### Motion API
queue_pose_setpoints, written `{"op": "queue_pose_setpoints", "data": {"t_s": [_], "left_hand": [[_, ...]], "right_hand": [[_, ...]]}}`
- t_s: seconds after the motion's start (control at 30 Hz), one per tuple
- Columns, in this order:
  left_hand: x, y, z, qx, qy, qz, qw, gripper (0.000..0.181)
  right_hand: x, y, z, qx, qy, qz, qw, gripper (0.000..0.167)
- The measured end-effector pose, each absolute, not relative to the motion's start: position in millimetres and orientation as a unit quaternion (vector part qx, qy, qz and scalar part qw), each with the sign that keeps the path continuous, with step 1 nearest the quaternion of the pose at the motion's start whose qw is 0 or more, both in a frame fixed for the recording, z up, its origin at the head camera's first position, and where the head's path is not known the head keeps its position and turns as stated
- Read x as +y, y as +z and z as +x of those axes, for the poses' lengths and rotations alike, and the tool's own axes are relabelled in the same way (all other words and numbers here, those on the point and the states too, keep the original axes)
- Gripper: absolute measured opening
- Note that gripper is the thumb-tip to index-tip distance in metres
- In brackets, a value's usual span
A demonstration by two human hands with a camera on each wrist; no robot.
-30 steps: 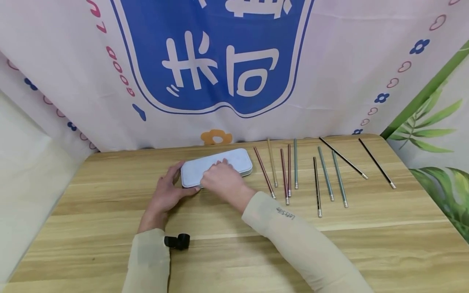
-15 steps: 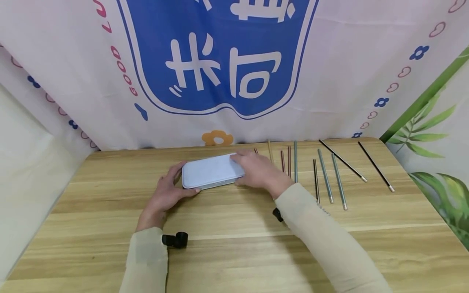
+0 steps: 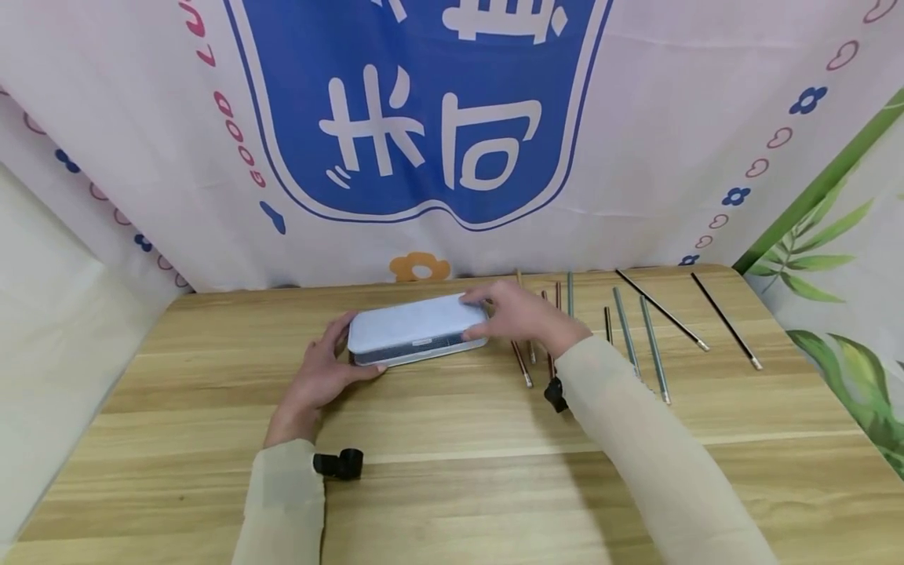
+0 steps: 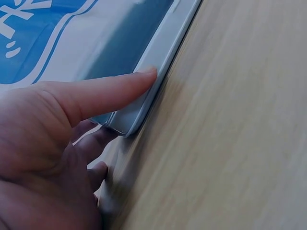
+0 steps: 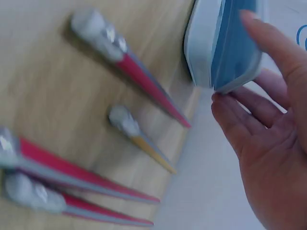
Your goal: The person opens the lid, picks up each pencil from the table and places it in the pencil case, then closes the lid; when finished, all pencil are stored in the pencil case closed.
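Observation:
A pale blue tin pencil case [image 3: 417,323] lies at the back of the table, its lid tilted up along the front with a dark gap below. My left hand [image 3: 321,377] holds the case's left end. In the left wrist view the thumb of the left hand [image 4: 43,143] lies along the base's front wall [image 4: 163,48], with fingers round the end. My right hand [image 3: 519,314] grips the lid's right end. In the right wrist view the thumb is on the lid's blue inner side [image 5: 235,52], fingers behind it. The case's contents are hidden.
Several pencils lie to the right: a maroon pencil [image 3: 521,365], teal pencils [image 3: 655,353] and black pencils [image 3: 727,322] among them. Some are partly hidden under my right arm. A printed curtain [image 3: 636,157] hangs right behind the wooden table [image 3: 438,463].
My right hand has moved right from the case's front middle to its right end and taken hold of the lid. The lid's front has come up. The left hand stays in place.

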State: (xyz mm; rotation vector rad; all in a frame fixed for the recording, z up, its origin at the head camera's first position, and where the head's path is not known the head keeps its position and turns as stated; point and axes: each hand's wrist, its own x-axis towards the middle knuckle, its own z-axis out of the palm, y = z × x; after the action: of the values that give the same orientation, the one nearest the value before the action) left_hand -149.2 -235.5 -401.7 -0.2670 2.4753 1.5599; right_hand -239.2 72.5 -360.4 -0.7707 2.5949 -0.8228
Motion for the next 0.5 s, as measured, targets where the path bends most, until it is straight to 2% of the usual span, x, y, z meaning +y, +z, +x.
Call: {"op": "queue_pose_setpoints", "data": {"t_s": [0.27, 0.37, 0.5], "left_hand": [[-240, -404, -148, 0.846, 0.518, -0.077, 0.101, 0.114], [-239, -405, -147, 0.849, 0.513, -0.076, 0.100, 0.111], [-238, -404, -147, 0.844, 0.521, -0.082, 0.100, 0.109]], "right_hand": [[67, -358, -249, 0.890, -0.410, -0.184, 0.078, 0.029], [58, -364, -253, 0.892, -0.432, -0.130, 0.032, 0.022], [45, -372, -258, 0.897, -0.436, -0.072, -0.022, 0.022]]}}
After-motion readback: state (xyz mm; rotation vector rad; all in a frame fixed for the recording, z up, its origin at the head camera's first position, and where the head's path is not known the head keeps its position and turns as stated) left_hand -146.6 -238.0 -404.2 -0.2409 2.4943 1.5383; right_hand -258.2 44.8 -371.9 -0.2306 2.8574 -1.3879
